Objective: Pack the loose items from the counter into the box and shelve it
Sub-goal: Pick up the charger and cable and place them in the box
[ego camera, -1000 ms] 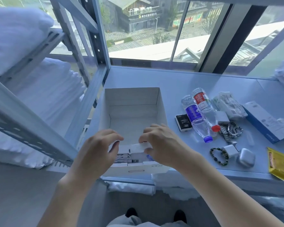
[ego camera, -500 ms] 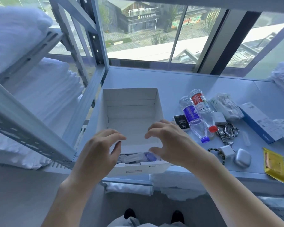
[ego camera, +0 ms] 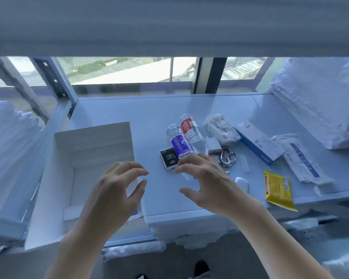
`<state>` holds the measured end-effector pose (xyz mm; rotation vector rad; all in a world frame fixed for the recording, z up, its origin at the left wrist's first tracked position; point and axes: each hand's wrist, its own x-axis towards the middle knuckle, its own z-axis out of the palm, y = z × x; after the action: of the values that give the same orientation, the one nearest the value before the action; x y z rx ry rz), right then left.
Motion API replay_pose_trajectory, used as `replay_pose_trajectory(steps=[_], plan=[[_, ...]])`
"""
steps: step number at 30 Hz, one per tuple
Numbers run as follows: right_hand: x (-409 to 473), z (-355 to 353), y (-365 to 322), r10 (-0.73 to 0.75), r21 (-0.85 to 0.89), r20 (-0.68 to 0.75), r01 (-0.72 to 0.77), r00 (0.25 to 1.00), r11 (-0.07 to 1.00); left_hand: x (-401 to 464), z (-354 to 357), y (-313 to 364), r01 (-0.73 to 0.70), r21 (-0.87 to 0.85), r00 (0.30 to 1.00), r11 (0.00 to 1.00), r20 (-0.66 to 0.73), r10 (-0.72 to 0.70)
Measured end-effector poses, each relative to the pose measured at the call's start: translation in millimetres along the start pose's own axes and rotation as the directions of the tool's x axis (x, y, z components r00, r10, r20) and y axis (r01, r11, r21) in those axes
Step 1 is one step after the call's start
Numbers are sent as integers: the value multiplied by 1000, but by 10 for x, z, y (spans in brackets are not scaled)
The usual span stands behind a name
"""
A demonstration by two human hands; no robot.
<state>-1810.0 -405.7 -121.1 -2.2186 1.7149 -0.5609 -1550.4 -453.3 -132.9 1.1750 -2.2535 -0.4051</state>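
Note:
The open white box [ego camera: 93, 135] stands at the counter's left, with small items partly hidden at its near end. My left hand [ego camera: 117, 190] hovers over the box's right wall, fingers spread and holding nothing. My right hand [ego camera: 208, 182] hovers empty above the counter, just in front of the loose items. Those items include a purple-label bottle [ego camera: 179, 143], a red-label bottle [ego camera: 189, 127], a black packet [ego camera: 168, 159], a white charger [ego camera: 214, 144], a metal chain bracelet [ego camera: 228, 157], a white earbud case [ego camera: 242, 183] and a yellow packet [ego camera: 277, 189].
A blue-and-white carton [ego camera: 259, 142], a white wrapped pack [ego camera: 222, 129] and a long sachet [ego camera: 302, 162] lie at the right. Stacked white linen [ego camera: 318, 101] fills the far right and the left shelves. A shelf edge [ego camera: 169, 25] crosses the top of the view.
Both hands let go of the white item in the box and moved right, the right hand out over the counter toward the bottles. The camera dipped and shifted right.

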Motion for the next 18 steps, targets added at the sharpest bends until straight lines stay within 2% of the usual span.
replay_pose_trajectory(steps=[7,10,18], plan=[[-402,-285,820,141,10,-10,-141,990,990,358,516,433,-62,9,997,998,56,62],[-540,-377,1206,228,74,-19,-226,973,971,467,748,598,-74,6,994,997,80,73],[-669,-411,2068,351,73,3,-350,936,934,590,1314,900,-6,-23,993,1000,118,9]])
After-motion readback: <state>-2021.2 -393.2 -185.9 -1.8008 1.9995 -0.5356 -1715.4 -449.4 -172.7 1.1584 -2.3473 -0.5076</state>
